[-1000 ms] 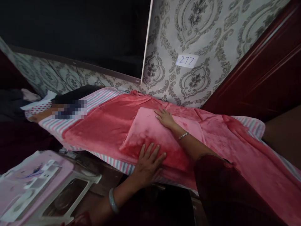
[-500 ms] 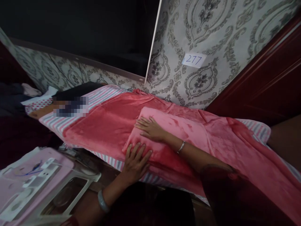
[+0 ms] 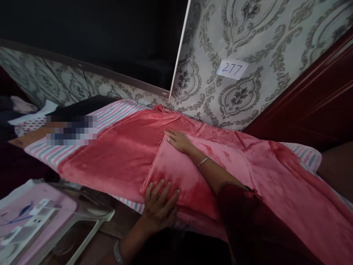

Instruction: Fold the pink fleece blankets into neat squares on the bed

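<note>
A plush red-pink blanket (image 3: 107,154) lies spread over a striped cloth (image 3: 121,110), with its right part folded over into a paler pink layer (image 3: 162,162). My left hand (image 3: 161,204) rests on the near corner of that folded layer, fingers spread and a bangle at the wrist. On the layer's far left corner lies my right hand (image 3: 179,141), flat with fingers stretched out. Both palms face down on the fabric and grasp nothing that shows.
A large dark screen (image 3: 110,40) hangs on the patterned wall behind, beside a paper label (image 3: 231,69) reading 277. At lower left stands a pink-topped stool (image 3: 55,195) carrying a white power strip (image 3: 33,221). A dark red wooden panel (image 3: 303,95) rises at right.
My right hand has slid away from me to the far corner of the folded layer. My left hand has shifted slightly nearer. The folded layer looks flatter, and the view has moved a little.
</note>
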`<state>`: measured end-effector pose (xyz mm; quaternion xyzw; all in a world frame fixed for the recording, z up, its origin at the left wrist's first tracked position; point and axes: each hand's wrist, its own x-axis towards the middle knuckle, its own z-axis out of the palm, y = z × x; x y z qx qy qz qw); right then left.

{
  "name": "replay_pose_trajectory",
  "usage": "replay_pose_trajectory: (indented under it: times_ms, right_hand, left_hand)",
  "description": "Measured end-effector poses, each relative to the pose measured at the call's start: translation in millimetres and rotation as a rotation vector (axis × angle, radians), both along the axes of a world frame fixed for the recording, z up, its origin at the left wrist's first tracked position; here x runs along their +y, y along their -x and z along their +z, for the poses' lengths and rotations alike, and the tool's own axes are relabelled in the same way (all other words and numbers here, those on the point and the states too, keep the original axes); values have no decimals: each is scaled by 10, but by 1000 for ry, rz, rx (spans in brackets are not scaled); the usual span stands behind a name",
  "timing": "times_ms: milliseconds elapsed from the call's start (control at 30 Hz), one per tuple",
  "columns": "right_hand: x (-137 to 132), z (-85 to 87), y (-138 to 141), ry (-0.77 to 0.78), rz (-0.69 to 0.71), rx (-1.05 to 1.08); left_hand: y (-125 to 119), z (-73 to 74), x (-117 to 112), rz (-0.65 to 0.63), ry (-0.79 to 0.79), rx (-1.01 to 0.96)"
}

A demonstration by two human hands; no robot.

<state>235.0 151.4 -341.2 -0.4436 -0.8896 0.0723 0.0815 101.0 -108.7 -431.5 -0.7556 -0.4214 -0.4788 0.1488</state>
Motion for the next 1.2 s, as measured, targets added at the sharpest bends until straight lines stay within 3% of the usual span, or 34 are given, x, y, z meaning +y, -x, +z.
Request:
replay_pose_trajectory:
  times_ms: [133,300,433,533,667,767,867,1033,1200]
  right_hand:
    - [-20,22,9,-4,4,17]
    - [-121,268,49,21,-38,-2]
    - [-436,456,-105,-29,-95,39]
    - [-851,459,-484,-32,-26,106]
    - [-1600,329,-1275,-92,-19,220]
    - [-2221,157,-1849,-207,-195,336]
    - [-2775,-81,-2220,-285,-332,409]
    - [-3320,-450,-2405,-312,-463,462]
    - [-3376,-655,-2409,-306,-525,555]
  left_hand:
    - [1,-26,40,-9,-24,-5]
    - [47,-60,80,12,-52,15]
    - [95,-38,79,13,-16,120]
    - [91,7,76,22,-14,104]
    - [94,137,54,16,8,184]
    - [171,286,7,-12,44,201]
    - [325,435,-25,37,85,154]
    - [596,541,27,85,333,31]
    - [701,534,63,21,475,11]
